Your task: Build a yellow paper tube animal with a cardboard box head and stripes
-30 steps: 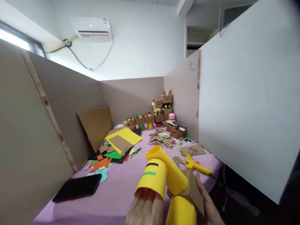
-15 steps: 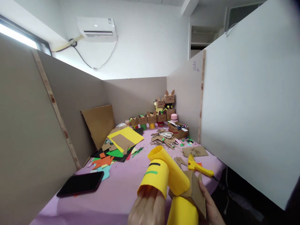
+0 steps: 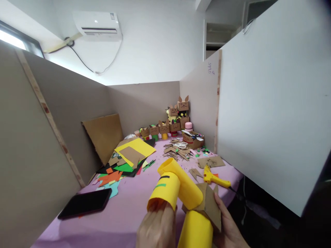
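Note:
My left hand (image 3: 157, 225) has its fingers inside the open lower end of a yellow paper tube (image 3: 165, 188) marked with a black and a green strip; the fingertips are hidden. This tube meets a longer plain yellow tube (image 3: 187, 187), which rests against a folded cardboard piece (image 3: 210, 205). Another yellow tube (image 3: 197, 229) sticks out below the cardboard. My right hand (image 3: 227, 220) holds the cardboard piece by its right side, thumb near a pointed cardboard ear. A yellow glue gun (image 3: 216, 178) lies just beyond it.
A black phone (image 3: 85, 203) lies at the left, before coloured paper (image 3: 136, 151) and scraps. Further back are cardboard offcuts, white scissors (image 3: 180, 145), a cardboard box (image 3: 193, 140) and several cardboard animal figures (image 3: 164, 128). Partitions (image 3: 139, 105) enclose the table (image 3: 124, 224).
The whole view has shifted, so the surroundings appear slightly further left. Both hands keep hold of the yellow tubes and cardboard in nearly the same arrangement.

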Demonstrator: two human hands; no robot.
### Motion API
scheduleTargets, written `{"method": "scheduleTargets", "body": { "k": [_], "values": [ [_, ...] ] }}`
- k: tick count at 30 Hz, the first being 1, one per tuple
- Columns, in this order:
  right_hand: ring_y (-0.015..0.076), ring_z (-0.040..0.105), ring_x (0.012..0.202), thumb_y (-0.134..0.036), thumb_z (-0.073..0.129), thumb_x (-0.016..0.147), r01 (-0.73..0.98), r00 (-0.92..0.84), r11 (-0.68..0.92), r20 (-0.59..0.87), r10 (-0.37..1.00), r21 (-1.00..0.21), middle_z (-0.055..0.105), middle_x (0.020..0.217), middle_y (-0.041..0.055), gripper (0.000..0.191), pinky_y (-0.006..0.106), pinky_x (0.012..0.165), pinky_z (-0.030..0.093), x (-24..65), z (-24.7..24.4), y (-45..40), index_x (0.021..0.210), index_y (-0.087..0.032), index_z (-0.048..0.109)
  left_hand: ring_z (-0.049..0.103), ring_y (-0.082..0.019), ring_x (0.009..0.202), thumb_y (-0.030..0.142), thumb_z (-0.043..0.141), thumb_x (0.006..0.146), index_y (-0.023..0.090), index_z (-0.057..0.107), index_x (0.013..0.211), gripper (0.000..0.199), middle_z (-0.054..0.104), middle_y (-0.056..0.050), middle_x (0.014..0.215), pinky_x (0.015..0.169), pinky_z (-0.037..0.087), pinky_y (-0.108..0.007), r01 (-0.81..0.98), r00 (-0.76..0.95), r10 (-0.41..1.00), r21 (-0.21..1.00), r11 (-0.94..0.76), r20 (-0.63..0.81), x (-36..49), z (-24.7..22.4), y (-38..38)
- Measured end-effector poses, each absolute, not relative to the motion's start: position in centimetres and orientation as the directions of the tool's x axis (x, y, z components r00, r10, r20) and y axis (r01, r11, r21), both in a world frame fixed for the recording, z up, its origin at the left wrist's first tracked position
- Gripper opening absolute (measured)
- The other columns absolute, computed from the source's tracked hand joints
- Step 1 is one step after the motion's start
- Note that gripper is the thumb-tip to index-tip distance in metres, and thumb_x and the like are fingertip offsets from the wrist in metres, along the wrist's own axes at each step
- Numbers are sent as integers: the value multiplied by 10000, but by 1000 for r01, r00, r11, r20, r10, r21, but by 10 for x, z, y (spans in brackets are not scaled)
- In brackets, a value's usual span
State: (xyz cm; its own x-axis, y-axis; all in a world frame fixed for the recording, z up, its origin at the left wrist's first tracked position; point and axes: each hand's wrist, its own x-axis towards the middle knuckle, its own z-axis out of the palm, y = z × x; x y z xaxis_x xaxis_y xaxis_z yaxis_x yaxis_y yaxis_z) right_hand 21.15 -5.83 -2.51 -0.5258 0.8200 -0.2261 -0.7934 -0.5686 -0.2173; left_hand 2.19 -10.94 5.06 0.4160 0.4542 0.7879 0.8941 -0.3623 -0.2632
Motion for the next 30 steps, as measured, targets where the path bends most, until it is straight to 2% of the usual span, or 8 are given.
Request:
{"method": "scheduleTargets", "body": {
  "k": [4,8,13,17,21,26,30],
  "values": [
    [326,714,890,-495,632,803,-836,-454,-503,-238,859,-220,781,835,161,542,483,892,467,210,-23,-59,1147,-77,645,582,-161,441,189,333,938,224,451,815,175,566,20,542,432,416,-255,901,397,487,-231,-367,777,21,52,-108],
    [311,729,848,-460,643,809,-852,-411,-472,-269,871,-227,785,849,140,611,472,893,463,209,-20,-59,1300,-115,530,594,-154,461,200,354,947,229,449,756,215,574,22,545,436,413,-243,910,351,501,-162,-382,792,21,53,-106],
    [308,738,790,-462,688,767,-835,-369,-450,-283,885,-318,786,861,134,707,454,877,468,211,-17,-59,1344,-114,476,595,-151,448,255,355,959,220,469,696,288,583,-3,525,399,400,-226,910,305,474,-106,-401,826,21,54,-102],
    [297,737,763,-466,719,735,-818,-298,-407,-306,904,-407,791,845,106,723,455,861,477,213,-17,-58,1331,-128,488,619,-150,479,259,388,951,198,523,736,262,629,-25,578,418,421,-216,902,269,500,-33,-431,823,16,49,-99],
    [274,732,814,-428,735,739,-817,-214,-342,-307,928,-464,795,841,61,678,418,853,498,213,-13,-56,1319,-163,503,650,-161,547,238,435,932,185,557,807,182,662,-34,647,452,445,-219,885,235,513,37,-464,825,8,42,-94],
    [269,724,869,-394,780,702,-827,-159,-269,-255,954,-494,784,951,76,744,389,862,517,214,-5,-49,1331,-134,479,675,-165,630,211,430,929,184,564,852,157,682,-45,713,516,492,-222,843,161,479,133,-522,863,4,40,-89],
    [262,734,836,-360,822,652,-820,-115,-234,-250,961,-523,788,946,48,853,380,847,539,217,-6,-45,1378,-164,421,691,-180,741,199,438,926,169,552,998,138,703,-71,812,581,522,-236,838,169,432,102,-536,886,3,40,-90]
  ]
}}
